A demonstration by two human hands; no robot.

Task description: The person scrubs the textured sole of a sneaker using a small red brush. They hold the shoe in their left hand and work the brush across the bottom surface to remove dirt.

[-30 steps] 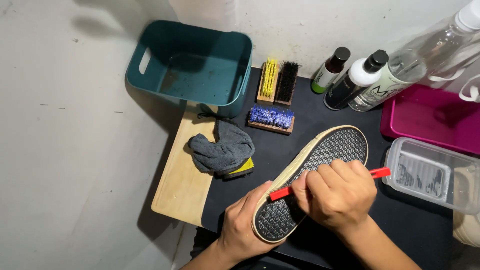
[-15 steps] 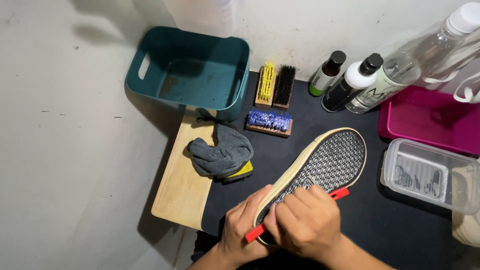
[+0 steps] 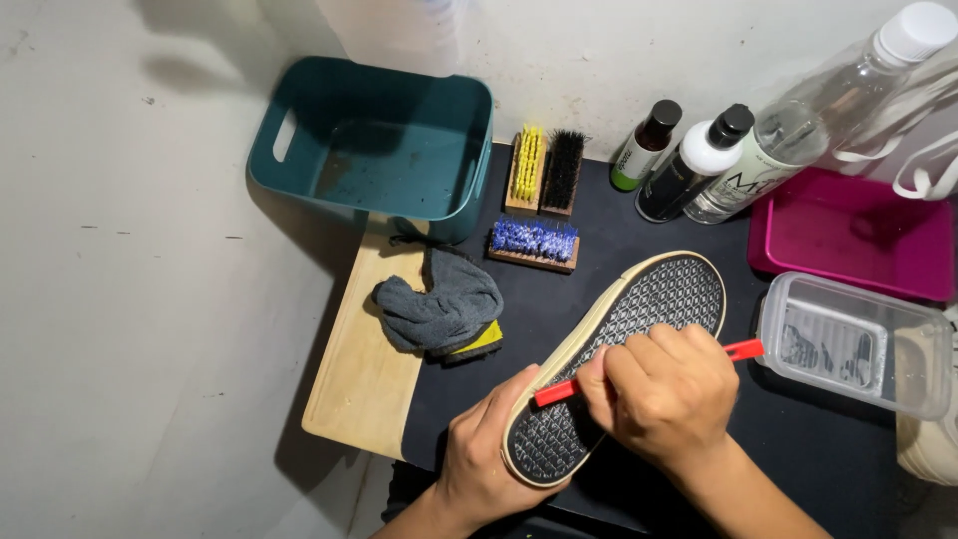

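Lying sole-up on the black table, tilted diagonally: a shoe with a patterned grey sole. Gripping its heel end, fingers curled around the edge: the left hand. Pressing a red-handled brush across the sole, fingers wrapped tight around the handle: the right hand. Sitting nearby: a grey cloth on a wooden board, a teal tub.

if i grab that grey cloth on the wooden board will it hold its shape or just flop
The grey cloth lies crumpled in soft folds, so it would probably flop and drape rather than hold its shape. It looks light for its bulk. It rests partly on a yellow sponge at the edge of the wooden board, so lifting it may drag the sponge along.
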